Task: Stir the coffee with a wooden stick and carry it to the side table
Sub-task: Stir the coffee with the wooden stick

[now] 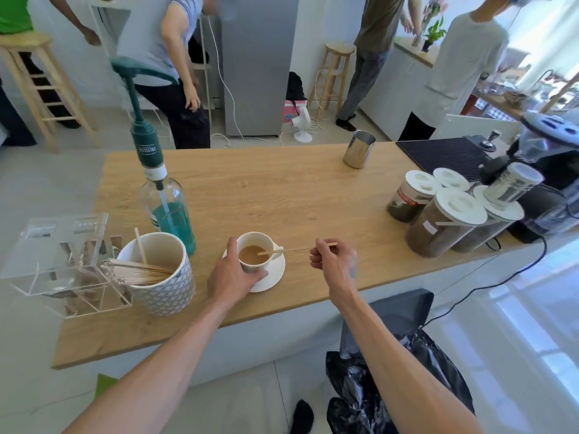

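A white ceramic cup of milky tan coffee sits on a round white saucer near the front edge of the pale oak-grain counter. The left hand wraps its thumb and fingers around the cup's smooth wall from the 8 o'clock side, its fingertips resting on the saucer. The right hand, at the cup's 3 o'clock and clear of the saucer, pinches the far end of a thin, flat wooden stick between thumb and fingertips; the stick lies nearly level across the rim, its tip dipped in the coffee.

At the cup's 9 o'clock stands a round holder with a grey-and-white triangle pattern, holding a bundle of similar flat sticks. Beyond it, at 10 o'clock, a clear glass bottle with turquoise liquid carries a dark green pump. A clear acrylic box sits further left. At 2 o'clock, cylindrical jars with white lids hold brown grounds, and a polished steel pitcher stands at 1 o'clock near the counter's back edge.
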Motion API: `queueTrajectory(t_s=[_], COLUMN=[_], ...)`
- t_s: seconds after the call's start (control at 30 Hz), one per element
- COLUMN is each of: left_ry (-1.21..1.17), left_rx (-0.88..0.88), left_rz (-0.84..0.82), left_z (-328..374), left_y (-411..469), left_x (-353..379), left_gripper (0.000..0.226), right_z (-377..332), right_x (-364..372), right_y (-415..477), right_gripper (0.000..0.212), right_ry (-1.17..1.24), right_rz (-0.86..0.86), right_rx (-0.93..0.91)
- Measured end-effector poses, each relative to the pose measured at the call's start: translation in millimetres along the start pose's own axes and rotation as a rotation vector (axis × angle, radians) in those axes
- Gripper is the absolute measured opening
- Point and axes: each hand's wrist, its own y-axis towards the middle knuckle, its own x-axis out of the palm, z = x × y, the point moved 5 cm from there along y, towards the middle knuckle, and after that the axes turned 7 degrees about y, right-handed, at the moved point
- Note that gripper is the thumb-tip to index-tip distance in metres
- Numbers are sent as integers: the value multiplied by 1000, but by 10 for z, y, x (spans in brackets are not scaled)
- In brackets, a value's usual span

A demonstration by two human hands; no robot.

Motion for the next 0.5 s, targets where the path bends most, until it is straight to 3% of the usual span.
queueTrajectory(t_s=[0.17, 0.33, 0.4, 0.5], left_ry=[41, 100, 37, -28], left_rx=[19, 54, 93, 288], left_rz=[78, 127, 236, 482], left_z=[13, 69, 94, 432], left_y=[-8, -67, -161, -403], left_x=[-27, -96, -213, -280], left_gripper=[91, 142, 137, 104], right_z=[29, 9, 15, 64], right_x=[-63, -404, -589, -1096], right_y=[-20, 23, 55, 106], right_gripper=[11, 9, 13, 16], right_ry=[-8, 110, 136, 199], right_rz=[28, 72, 86, 151], right_rx=[32, 103, 125, 152])
